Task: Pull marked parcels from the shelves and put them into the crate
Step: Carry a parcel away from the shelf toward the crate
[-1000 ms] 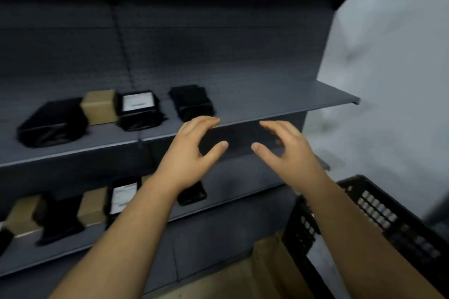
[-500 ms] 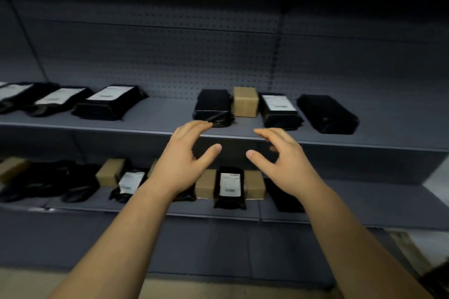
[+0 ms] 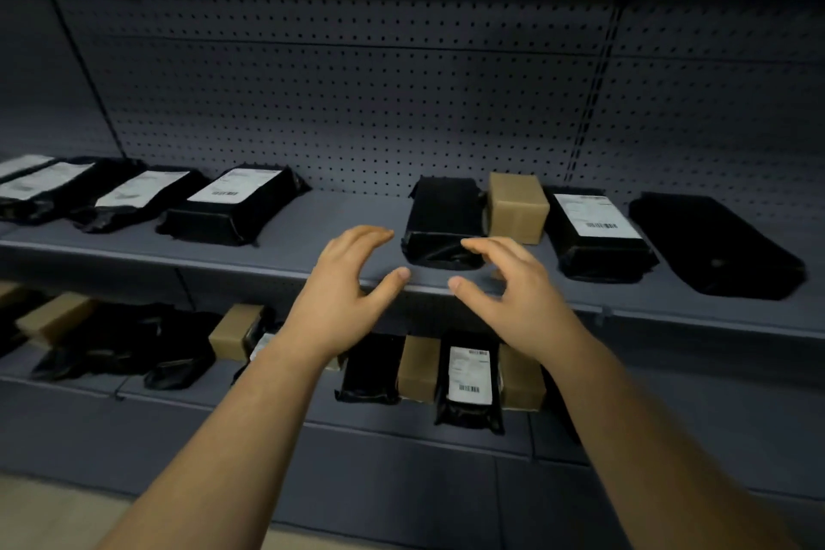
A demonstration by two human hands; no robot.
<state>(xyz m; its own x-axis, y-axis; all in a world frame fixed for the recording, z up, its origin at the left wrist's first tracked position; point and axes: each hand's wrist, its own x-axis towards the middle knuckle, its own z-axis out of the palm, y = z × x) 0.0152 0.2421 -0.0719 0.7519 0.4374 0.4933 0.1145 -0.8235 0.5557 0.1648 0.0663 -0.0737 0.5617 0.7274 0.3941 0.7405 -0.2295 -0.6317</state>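
Grey pegboard [image 3: 402,103] backs two grey shelves under dim light. Upper shelf [image 3: 312,237], left to right: a labelled row [image 3: 236,205] of black parcels (white labels face up), a bare stretch, a plain parcel [image 3: 442,210] in black wrap, a box [image 3: 515,210] of brown card touching its right side, a tagged parcel [image 3: 593,232] just beside the box with its barcode label up, and a flat parcel [image 3: 714,246] showing no label at the far right. Lower shelf [image 3: 268,397]: a barcoded parcel [image 3: 468,380] lies between two low boxes [image 3: 417,368], with another black parcel to their left. Farther left are loose black bags [image 3: 125,344] and more brown boxes. Left hand [image 3: 343,295] and right hand [image 3: 513,295] are raised side by side before the upper shelf's front edge, backs toward the camera, apart from each other. Each has its fingers curved and slightly spread, the thumb held wide of them, and grips nothing. The left fingers are over the bare stretch, just left of the plain parcel. The right fingers [image 3: 486,248] overlap that parcel's near end in this view; contact cannot be determined. Both forearms are bare. Pale floor [image 3: 44,518] shows at lower left.
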